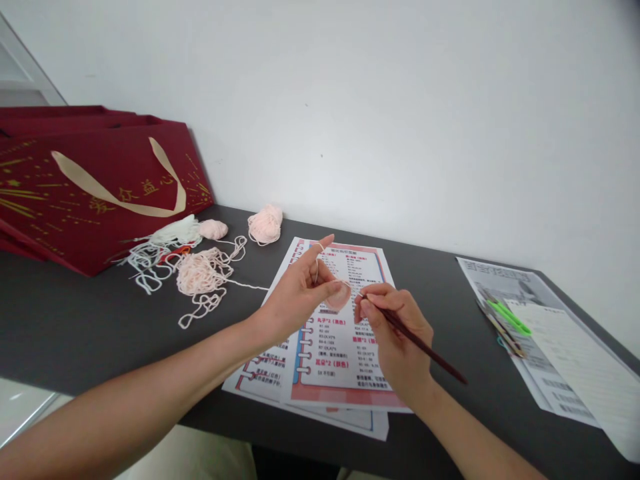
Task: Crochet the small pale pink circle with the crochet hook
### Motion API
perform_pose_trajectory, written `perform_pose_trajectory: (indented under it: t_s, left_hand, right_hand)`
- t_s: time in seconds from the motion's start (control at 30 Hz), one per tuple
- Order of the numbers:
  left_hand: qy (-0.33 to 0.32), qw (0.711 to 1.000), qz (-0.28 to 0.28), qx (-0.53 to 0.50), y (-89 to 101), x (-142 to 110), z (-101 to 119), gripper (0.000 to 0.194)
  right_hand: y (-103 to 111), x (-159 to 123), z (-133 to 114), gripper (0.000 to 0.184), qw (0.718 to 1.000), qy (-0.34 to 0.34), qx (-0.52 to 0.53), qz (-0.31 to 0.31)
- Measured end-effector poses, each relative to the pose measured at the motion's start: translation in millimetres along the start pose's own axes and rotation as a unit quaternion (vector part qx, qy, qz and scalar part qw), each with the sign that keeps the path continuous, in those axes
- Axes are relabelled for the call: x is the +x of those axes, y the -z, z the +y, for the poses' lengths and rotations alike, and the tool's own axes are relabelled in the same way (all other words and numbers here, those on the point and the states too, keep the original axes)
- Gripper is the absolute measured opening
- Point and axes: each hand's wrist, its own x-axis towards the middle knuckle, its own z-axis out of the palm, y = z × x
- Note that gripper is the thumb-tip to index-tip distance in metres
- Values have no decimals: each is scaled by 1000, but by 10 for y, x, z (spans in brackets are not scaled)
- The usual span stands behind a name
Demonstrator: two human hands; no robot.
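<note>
Between thumb and fingers, my left hand [303,287] pinches a small round pale pink crochet piece [338,297], its index finger raised with yarn looped over it. My right hand [397,327] grips a crochet hook [425,345] with a long dark brown handle, its tip pointing at the edge of the pink piece. Whether the hook's tip sits in a stitch is too small to tell. A strand of yarn [247,286] runs from behind my left hand to a loose pink yarn tangle [203,273]. Both hands are above printed pattern sheets [345,393].
Dark red gift bags [100,193] stand at the back left. White yarn [175,231], a small pink ball [213,230] and a larger pink ball [265,224] lie nearby. On the right are papers [575,340], a green cutter [509,317] and scissors [500,332]. A white wall [375,120] borders the dark table [425,250].
</note>
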Motion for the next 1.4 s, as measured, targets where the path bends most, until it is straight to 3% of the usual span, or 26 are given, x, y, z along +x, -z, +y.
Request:
perform_pose_trajectory:
  t_s: [0.07, 0.2, 0.3, 0.47, 0.53, 0.7, 0.77, 0.83, 1.0, 1.07, 1.13, 1.2, 1.3, 1.4]
  left_hand:
    - [-30, 997, 11, 67, 9, -7, -5, 70]
    - [-76, 982, 36, 171, 24, -25, 16, 64]
    - [-75, 978, 28, 190, 57, -10, 47, 64]
    - [-23, 994, -30, 100, 123, 49, 77, 66]
    - [-15, 995, -44, 88, 136, 63, 82, 66]
    - [-16, 993, -51, 101, 136, 71, 93, 65]
    - [-11, 995, -52, 86, 133, 71, 102, 64]
    - [-2, 996, -51, 71, 136, 74, 113, 63]
    - [69, 993, -90, -28, 185, 93, 144, 64]
    - [99, 988, -104, -59, 213, 104, 150, 64]
    - [112, 984, -118, -65, 240, 116, 148, 63]
    - [110, 984, -130, -59, 260, 127, 141, 62]
    - [91, 985, -142, -40, 268, 134, 138, 61]
    - [74, 987, -144, -15, 255, 127, 159, 63]
  right_hand:
    - [47, 8, -1, 21, 984, 119, -122, -57]
    - [127, 85, -38, 19, 892, 302, -295, -161]
    - [180, 160, -100, 14, 834, 353, -370, -207]
    - [271, 228, -124, 15, 814, 355, -381, -257]
    - [288, 230, -88, 15, 830, 345, -356, -256]
    - [249, 192, -15, 16, 933, 240, -201, -178]
    - [230, 179, -28, 18, 954, 190, -173, -152]
    - [228, 178, -63, 17, 948, 197, -188, -165]
    - [275, 213, -148, 13, 837, 339, -339, -262]
    - [291, 229, -149, 14, 831, 345, -349, -263]
    - [295, 237, -131, 15, 854, 333, -307, -257]
    - [286, 233, -108, 16, 894, 296, -239, -237]
    - [252, 196, -86, 18, 955, 183, -147, -182]
    - [212, 141, -80, 16, 986, 64, -81, -132]
